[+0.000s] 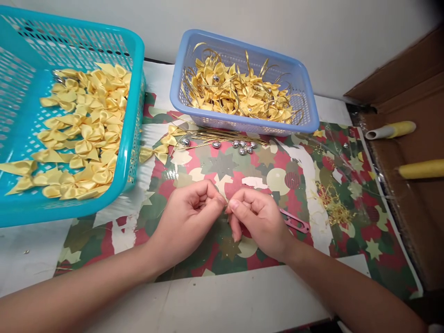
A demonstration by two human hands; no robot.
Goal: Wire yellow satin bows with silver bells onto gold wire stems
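Over the middle of the patterned sheet, my left hand [194, 219] and my right hand [258, 221] meet with fingertips almost touching. Both are closed in a pinch of thumb and forefinger. Whatever lies between the fingertips is too small to make out. Partly hidden behind my right hand lies a pink slotted handle [295, 221]. Beyond the hands, several small silver bells [242, 147] rest beside a bundle of thin gold cords [222, 135]. A yellow satin bow [156, 152] lies to the left of them.
A turquoise basket [133, 111] of yellow bows stands at the left. The blue basket [243, 118] at the back holds bows with gold cords and bells. Gold thread scraps [335, 208] lie at the right, near a cardboard box [409, 222] with yellow tubes [395, 129].
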